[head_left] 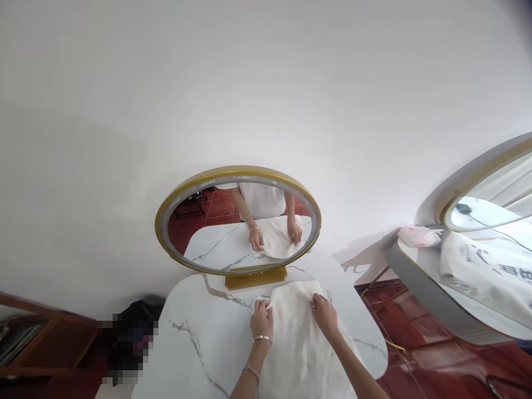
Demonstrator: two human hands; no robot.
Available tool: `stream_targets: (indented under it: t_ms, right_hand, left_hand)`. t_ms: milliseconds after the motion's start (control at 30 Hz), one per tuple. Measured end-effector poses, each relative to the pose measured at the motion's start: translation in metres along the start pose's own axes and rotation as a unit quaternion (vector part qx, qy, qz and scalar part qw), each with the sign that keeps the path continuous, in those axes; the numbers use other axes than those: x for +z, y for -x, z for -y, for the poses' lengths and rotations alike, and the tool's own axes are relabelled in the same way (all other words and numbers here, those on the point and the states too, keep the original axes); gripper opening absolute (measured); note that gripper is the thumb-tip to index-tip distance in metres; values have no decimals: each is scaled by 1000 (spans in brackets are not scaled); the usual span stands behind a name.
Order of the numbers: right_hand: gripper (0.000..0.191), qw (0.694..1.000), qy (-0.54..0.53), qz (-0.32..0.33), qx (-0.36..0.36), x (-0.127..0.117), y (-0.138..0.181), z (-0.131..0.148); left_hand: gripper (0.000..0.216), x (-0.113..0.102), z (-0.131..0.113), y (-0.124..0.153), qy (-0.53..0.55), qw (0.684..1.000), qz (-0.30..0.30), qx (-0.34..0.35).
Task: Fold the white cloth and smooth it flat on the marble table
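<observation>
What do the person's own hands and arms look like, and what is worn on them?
The left hand and right hand are ungloved, and no sleeves show on the forearms. A silvery bangle circles the left wrist; a second pale band sits farther up. No bracelet shows on the right wrist. The mirror reflects a white top.

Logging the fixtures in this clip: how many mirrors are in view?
2: a gold-rimmed mirror on the near table, beyond the white cloth, and a second mirror at the far right, by another table, partly cut off by the picture's edge.
</observation>
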State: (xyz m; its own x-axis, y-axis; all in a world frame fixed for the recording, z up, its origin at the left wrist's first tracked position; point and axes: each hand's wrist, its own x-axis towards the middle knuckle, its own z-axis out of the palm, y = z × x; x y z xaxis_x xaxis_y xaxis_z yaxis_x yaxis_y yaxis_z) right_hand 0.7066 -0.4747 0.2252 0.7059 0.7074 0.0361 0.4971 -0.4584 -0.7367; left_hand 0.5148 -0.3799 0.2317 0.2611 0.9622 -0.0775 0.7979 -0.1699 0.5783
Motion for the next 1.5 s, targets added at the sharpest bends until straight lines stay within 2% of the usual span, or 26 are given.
stream_targets:
  t_ms: [100, 167, 267, 333, 400, 500, 533, 600, 700, 767, 867, 1033, 1100, 1167, 1233, 1333, 1500]
  right_hand:
    - [21, 994, -94, -45, 6, -3, -10, 15]
    - [30, 981, -170, -97, 13, -8, -20, 29]
    - [42, 941, -274, -198, 22, -17, -43, 56]
    - [48, 917, -311, -248, 21, -27, -63, 76]
    - [51, 895, -336, -294, 11, -39, -82, 98]
    - [52, 857, -381, -347, -29, -57, -99, 130]
    - [52, 853, -391, -342, -47, -61, -101, 140]
    - [53, 866, -399, -290, -81, -67, -103, 156]
    - [59, 883, -405, -217, -97, -70, -105, 169]
    - [61, 882, -409, -216, -85, -70, -109, 174]
    - [54, 877, -402, -246, -96, -72, -118, 179]
    - [49, 871, -332, -316, -177, -83, -129, 197]
    - [50, 871, -275, -350, -208, -90, -131, 209]
    - [53, 867, -223, -379, -234, -98, -133, 225]
    - [62, 856, -195, -395, -269, -107, -134, 244]
    - [73, 833, -155, -406, -341, -119, -134, 279]
    - [54, 808, -2, -393, -439, -119, -130, 347]
  left_hand:
    - [22, -7, -20, -9, 47, 996, -77, 27]
    - [25, -22, -44, -20, 106, 972, -182, 101]
    - [23, -57, -98, -40, 156, 887, -357, 248]
    - [16, -84, -139, -52, 164, 825, -427, 332]
    - [16, -107, -178, -63, 172, 781, -450, 398]
    - [22, -128, -220, -77, 164, 758, -447, 446]
    - [26, -132, -229, -82, 150, 757, -446, 453]
    - [40, -134, -240, -92, 94, 756, -441, 474]
    - [51, -137, -246, -104, -19, 751, -413, 514]
    - [50, -143, -249, -110, -80, 744, -397, 531]
    - [45, -159, -260, -113, -155, 724, -374, 559]
    - [26, -189, -283, -110, -214, 693, -328, 606]
    - [23, -203, -287, -107, -214, 693, -336, 601]
    - [20, -220, -287, -105, -190, 710, -361, 574]
    - [18, -243, -281, -104, -149, 734, -387, 537]
    - [23, -282, -259, -106, -90, 764, -419, 482]
    - [28, -335, -200, -114, -18, 789, -468, 397]
